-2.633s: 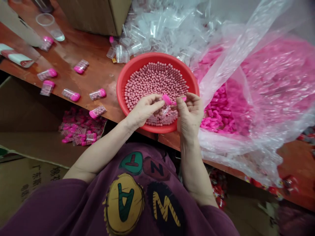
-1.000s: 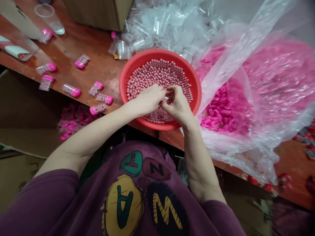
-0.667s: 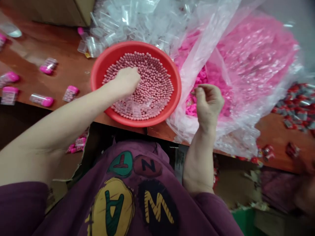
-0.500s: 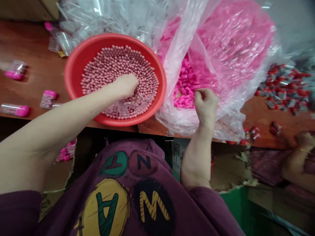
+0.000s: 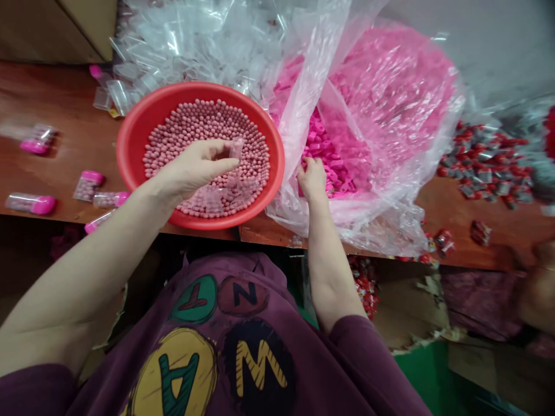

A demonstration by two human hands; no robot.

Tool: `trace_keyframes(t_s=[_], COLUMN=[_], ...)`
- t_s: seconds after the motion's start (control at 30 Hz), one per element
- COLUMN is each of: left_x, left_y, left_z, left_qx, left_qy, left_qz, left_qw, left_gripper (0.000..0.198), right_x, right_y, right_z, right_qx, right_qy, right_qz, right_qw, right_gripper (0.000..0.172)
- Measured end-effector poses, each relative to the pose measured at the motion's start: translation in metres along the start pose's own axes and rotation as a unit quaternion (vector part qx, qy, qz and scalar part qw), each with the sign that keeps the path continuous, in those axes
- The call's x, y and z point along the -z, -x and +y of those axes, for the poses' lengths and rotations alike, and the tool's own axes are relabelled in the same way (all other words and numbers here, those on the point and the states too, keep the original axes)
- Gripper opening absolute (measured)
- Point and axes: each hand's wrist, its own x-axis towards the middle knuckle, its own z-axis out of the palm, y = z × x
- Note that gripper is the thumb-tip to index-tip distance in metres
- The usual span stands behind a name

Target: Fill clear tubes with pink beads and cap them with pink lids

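We pinch a small clear plastic vial [image 5: 236, 149] between thumb and fingertips of our left hand [image 5: 195, 170], lifted just above the small round pink beads [image 5: 191, 124] in the round red plastic basin [image 5: 130, 138]. Held there, anything that slips would probably fall back into the basin. More clear vials lie half sunk in the beads at the near side.

Our right hand [image 5: 312, 180] is down in the large clear plastic bag [image 5: 390, 190], fingers curled among the bright pink plastic caps [image 5: 329, 156]. We cannot tell whether it has hold of one.

Basin and bag touch at the near edge of the brown wooden tabletop [image 5: 65, 104], close to both hands. Behind lies a heap of empty clear vials [image 5: 182, 40], to the left capped filled vials [image 5: 32, 203], and to the right small red-wrapped pieces [image 5: 485, 162].
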Motion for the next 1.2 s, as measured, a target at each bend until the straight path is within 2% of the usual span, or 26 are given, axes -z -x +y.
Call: trace_keyframes(t_s=[0.1,0.17,0.23,0.33,0.37,0.4,0.47,0.53,0.6,0.7,0.77,0.9,1.0,1.1,1.2], left_x=[0.003,0.003,0.003,0.002,0.002,0.001,0.001,0.001,0.001,0.002,0.002,0.003,0.003,0.004,0.004], left_y=[0.023,0.034,0.040,0.043,0.043,0.043,0.042,0.042,0.043,0.044,0.044,0.043,0.043,0.043,0.044], left_z=[-0.007,-0.014,-0.021,-0.027,-0.027,-0.027,-0.027,-0.026,-0.025,-0.025,-0.026,-0.029,-0.032,-0.032,-0.030], left_qx=[0.040,0.058,0.065,0.070,0.071,0.072,0.073,0.071,0.064,0.053,0.047,0.051,0.056,0.050,0.057], left_qy=[0.130,0.190,0.231,0.270,0.281,0.290,0.303,0.307,0.305,0.302,0.305,0.312,0.305,0.304,0.319], left_qz=[0.039,0.044,0.045,0.048,0.048,0.048,0.047,0.047,0.049,0.052,0.048,0.047,0.041,0.034,0.030], left_qw=[0.990,0.979,0.970,0.959,0.956,0.953,0.949,0.948,0.949,0.950,0.950,0.948,0.950,0.951,0.946], left_gripper=[0.011,0.015,0.019,0.026,0.027,0.028,0.028,0.029,0.031,0.027,0.019,0.013,0.013,0.011,0.011], right_x=[0.001,0.004,0.009,0.020,0.024,0.028,0.034,0.035,0.033,0.031,0.031,0.033,0.034,0.035,0.035], right_y=[-0.004,-0.004,-0.004,-0.004,-0.002,0.002,0.014,0.032,0.050,0.071,0.076,0.074,0.071,0.072,0.070], right_z=[-0.003,-0.002,-0.001,-0.008,-0.016,-0.026,-0.056,-0.094,-0.129,-0.164,-0.173,-0.170,-0.168,-0.172,-0.176], right_qx=[-0.007,-0.026,-0.055,-0.067,-0.051,-0.025,0.047,0.101,0.112,0.112,0.126,0.163,0.149,0.098,0.073], right_qy=[-0.030,-0.065,-0.115,-0.203,-0.237,-0.277,-0.369,-0.447,-0.467,-0.454,-0.441,-0.405,-0.401,-0.438,-0.472], right_qz=[-0.010,0.020,0.111,0.282,0.311,0.314,0.249,0.129,0.044,-0.028,-0.057,-0.123,-0.165,-0.210,-0.255], right_qw=[0.999,0.997,0.986,0.935,0.919,0.908,0.894,0.880,0.876,0.883,0.887,0.891,0.889,0.869,0.841], right_gripper=[0.025,0.017,0.014,0.025,0.032,0.039,0.044,0.035,0.028,0.026,0.025,0.033,0.042,0.038,0.047])
